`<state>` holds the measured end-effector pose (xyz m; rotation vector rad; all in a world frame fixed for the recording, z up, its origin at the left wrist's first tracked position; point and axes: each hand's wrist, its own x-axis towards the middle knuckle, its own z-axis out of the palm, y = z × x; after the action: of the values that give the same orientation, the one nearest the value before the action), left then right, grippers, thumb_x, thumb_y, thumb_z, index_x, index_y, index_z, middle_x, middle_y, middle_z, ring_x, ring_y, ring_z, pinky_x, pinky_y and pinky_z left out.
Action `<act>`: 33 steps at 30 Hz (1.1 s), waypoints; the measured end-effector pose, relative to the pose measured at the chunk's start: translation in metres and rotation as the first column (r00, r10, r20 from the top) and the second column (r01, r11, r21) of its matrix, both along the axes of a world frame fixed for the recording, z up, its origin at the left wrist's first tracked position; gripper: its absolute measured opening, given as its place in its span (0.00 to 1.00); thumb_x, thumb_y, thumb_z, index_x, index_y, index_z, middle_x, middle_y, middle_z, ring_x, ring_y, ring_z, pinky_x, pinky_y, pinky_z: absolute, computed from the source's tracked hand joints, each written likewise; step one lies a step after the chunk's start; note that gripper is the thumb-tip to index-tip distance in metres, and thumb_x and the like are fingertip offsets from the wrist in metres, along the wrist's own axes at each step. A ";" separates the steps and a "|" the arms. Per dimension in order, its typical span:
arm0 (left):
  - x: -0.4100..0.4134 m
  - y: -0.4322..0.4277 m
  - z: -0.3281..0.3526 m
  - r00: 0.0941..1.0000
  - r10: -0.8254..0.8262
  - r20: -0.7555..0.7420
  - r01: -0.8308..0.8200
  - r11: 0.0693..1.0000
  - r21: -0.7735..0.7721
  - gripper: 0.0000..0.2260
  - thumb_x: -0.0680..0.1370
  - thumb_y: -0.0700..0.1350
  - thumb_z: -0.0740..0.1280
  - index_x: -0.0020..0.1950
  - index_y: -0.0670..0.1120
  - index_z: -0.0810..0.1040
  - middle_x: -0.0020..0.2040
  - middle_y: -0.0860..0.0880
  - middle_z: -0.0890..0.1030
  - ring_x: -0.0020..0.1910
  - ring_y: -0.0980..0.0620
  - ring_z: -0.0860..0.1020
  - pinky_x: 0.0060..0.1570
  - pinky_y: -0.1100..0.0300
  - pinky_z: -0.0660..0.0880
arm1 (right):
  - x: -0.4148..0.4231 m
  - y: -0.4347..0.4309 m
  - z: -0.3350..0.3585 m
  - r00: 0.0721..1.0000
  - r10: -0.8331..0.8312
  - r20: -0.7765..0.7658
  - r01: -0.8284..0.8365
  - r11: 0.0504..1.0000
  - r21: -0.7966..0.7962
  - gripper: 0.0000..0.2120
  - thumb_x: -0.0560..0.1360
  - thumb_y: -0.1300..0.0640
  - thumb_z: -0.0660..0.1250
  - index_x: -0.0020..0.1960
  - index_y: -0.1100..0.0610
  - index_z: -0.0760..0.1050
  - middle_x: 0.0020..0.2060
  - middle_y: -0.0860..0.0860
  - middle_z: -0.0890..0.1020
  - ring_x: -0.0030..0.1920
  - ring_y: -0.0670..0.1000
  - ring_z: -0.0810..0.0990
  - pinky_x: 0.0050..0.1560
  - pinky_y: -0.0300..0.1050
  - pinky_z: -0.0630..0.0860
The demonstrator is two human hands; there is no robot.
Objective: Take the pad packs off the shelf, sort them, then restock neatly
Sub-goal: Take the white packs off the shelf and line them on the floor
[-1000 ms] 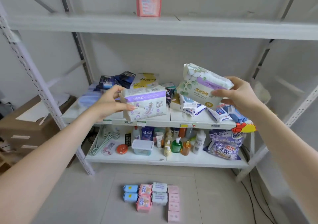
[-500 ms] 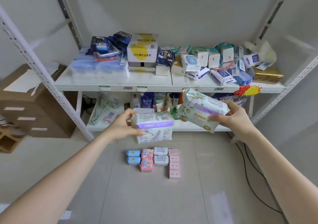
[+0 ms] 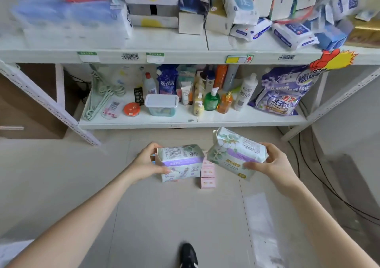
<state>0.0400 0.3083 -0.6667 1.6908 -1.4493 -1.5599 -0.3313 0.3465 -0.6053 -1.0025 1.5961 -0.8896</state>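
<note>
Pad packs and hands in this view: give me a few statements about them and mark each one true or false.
1. The left hand holds a purple-banded pack. True.
2. The right hand is empty. False: it holds a leaf-printed pack.
3. Pink packs lie on the floor. True.
4. The green bottle stands on the floor. False: it stands on the lower shelf.

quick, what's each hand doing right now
Left hand: holds the purple-band pack.
Right hand: holds the leaf-print pack.
</note>
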 end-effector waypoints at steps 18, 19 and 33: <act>-0.035 -0.044 -0.397 0.997 -0.077 -0.005 0.077 0.997 -0.015 0.31 0.61 0.40 0.80 0.60 0.49 0.71 0.54 0.46 0.82 0.54 0.44 0.81 0.55 0.41 0.78 | -0.013 0.030 -0.404 1.000 -0.017 0.022 0.015 0.998 0.065 0.31 0.58 0.63 0.81 0.56 0.44 0.78 0.51 0.49 0.85 0.54 0.60 0.82 0.55 0.58 0.79; -0.036 -0.047 -0.413 0.996 -0.085 0.002 0.085 0.996 -0.027 0.31 0.62 0.39 0.81 0.60 0.48 0.71 0.54 0.46 0.82 0.54 0.45 0.82 0.55 0.41 0.78 | -0.013 0.032 -0.423 1.000 -0.004 0.026 0.003 0.998 0.065 0.30 0.59 0.64 0.81 0.55 0.43 0.78 0.51 0.49 0.85 0.54 0.61 0.81 0.56 0.60 0.79; -0.038 -0.078 -0.533 0.986 -0.168 0.015 0.168 0.971 -0.169 0.29 0.59 0.45 0.82 0.53 0.54 0.70 0.56 0.50 0.81 0.57 0.48 0.80 0.58 0.43 0.76 | 0.020 0.038 -0.588 0.992 0.052 0.118 -0.057 0.997 0.043 0.34 0.53 0.53 0.83 0.57 0.45 0.78 0.55 0.50 0.84 0.57 0.57 0.82 0.57 0.64 0.78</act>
<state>0.0025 0.2306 -1.1995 1.5040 -1.7129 -1.4720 -0.3115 0.3846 -1.1937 -0.9397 1.4777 -0.8547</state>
